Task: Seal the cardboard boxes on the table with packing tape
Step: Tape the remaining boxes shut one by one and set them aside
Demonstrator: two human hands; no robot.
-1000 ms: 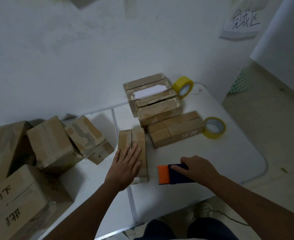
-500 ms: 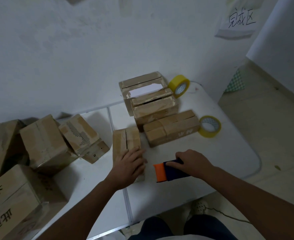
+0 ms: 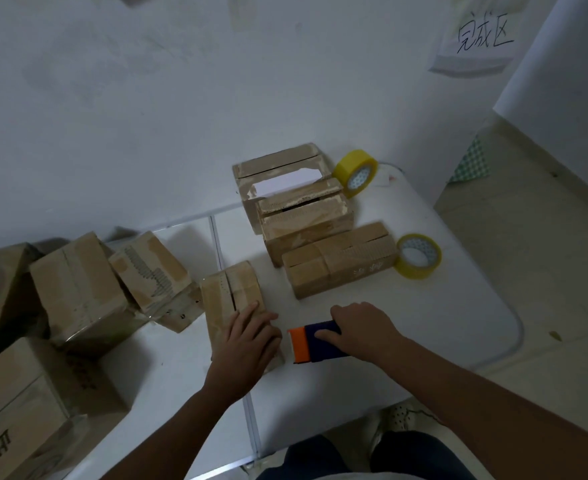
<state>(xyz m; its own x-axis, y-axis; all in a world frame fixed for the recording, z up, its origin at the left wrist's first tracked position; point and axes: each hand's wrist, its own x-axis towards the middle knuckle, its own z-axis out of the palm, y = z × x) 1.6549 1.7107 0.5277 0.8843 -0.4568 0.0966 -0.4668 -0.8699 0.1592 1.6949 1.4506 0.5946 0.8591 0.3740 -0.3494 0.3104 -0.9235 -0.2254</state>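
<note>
Sealed cardboard boxes (image 3: 77, 292) crowd the tabletop's (image 3: 441, 327) left edge. Near the front edge, the left hand (image 3: 247, 341) lies on a small box (image 3: 231, 296), its grip curled over the near end, flaps meeting along a slit. The right hand (image 3: 358, 329) clamps its grip on an orange-and-navy tape dispenser (image 3: 315, 342) just beside it. An open box (image 3: 282, 181) holding white paper stands at the back edge, with two yellow tape rolls (image 3: 417, 256) toward the right.

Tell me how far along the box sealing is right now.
Early. Done: the boxes piled at the left look taped over. In hand: the left hand holds the small box, its centre seam still open, while the right hand grips the orange and blue tool beside it. Left: the long box and two open-topped boxes; both yellow tape rolls sit untouched.
</note>
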